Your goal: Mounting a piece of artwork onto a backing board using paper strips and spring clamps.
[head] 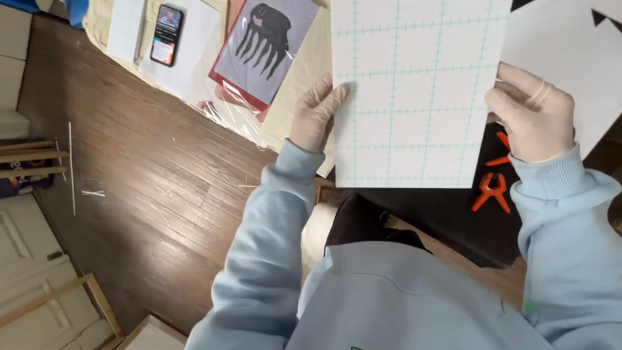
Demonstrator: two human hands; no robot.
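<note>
Near: pale-blue sleeves (pixel 272 259). Gloved left hand (pixel 315 113) and right hand (pixel 532 116), each grip closed on opposite edges of a white gridded sheet (pixel 414 91), keeping it flat above orange spring clamps (pixel 490 191). Beyond, on the wooden floor (pixel 149 181): bagged squid print (pixel 264 45), smartphone (pixel 167 35).

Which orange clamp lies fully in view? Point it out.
The lower orange clamp, on the dark surface below the right hand. The upper orange clamp is partly hidden behind that hand.
</note>
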